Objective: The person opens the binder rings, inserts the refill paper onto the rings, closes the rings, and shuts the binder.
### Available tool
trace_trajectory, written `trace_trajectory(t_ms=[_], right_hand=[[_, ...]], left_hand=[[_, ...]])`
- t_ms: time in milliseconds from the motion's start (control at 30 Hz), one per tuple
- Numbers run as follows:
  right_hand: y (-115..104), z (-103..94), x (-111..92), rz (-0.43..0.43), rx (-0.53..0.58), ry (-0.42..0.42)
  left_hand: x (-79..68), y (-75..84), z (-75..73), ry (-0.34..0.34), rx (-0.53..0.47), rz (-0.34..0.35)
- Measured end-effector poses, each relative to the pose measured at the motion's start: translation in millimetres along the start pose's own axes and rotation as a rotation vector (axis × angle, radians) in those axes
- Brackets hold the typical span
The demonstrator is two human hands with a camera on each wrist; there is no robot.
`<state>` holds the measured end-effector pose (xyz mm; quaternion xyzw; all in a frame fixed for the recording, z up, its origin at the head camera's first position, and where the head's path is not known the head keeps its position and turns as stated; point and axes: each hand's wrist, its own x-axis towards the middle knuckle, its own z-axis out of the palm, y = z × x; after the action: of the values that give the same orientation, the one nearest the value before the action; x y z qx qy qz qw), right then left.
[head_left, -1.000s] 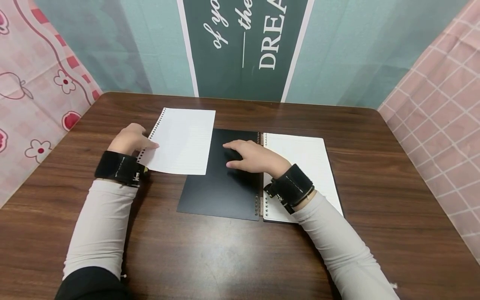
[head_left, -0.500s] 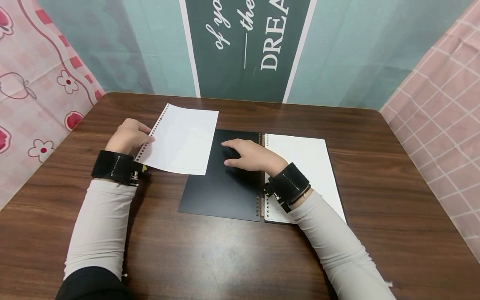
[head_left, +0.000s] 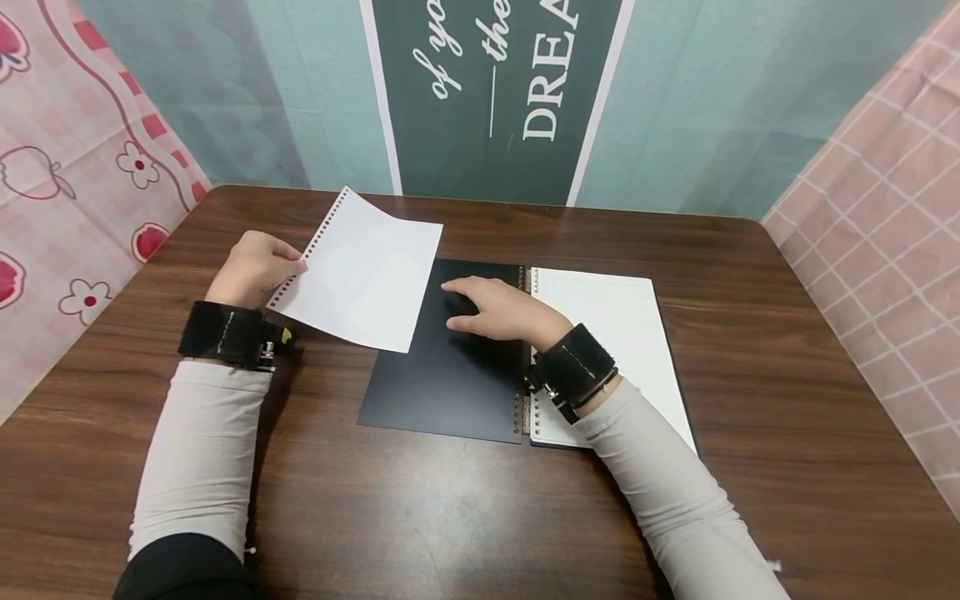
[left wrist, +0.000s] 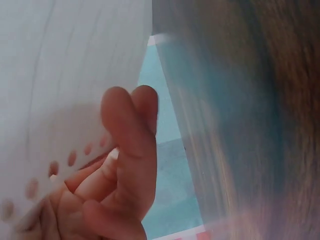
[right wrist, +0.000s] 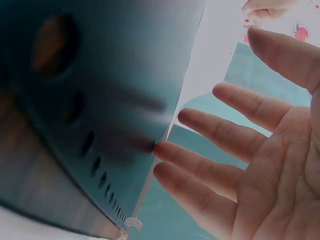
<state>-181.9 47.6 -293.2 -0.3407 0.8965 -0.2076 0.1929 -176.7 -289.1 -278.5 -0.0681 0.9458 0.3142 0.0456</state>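
Wood-grain desk, rounded far corners. Toward its far left corner, left hand pinches one loose sheet at its holed margin, thumb on top: thin white paper, faintly ruled, bowed and tilted, small round holes in a row. Sheet's right part overlaps, from above, one smooth black cover of a spread notebook. Right hand over cover, fingers straight and spread, loose sheet just left of their tips; contact with cover cannot be told. Rightmost, one stack of white ruled pages
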Motion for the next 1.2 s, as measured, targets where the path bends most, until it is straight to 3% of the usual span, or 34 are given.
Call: trace_trajectory(t_ms=[433,1200], right_hand=[[-3,-0.6,3,-0.014,0.022,-0.002],[1,-2.3,15,-0.005,0.154,-0.004]], left_hand=[[1.7,-1.4,-5.2,0.082,-0.053,0.034],[0.5,3.8,-10.4,0.111,-0.106,0.048]])
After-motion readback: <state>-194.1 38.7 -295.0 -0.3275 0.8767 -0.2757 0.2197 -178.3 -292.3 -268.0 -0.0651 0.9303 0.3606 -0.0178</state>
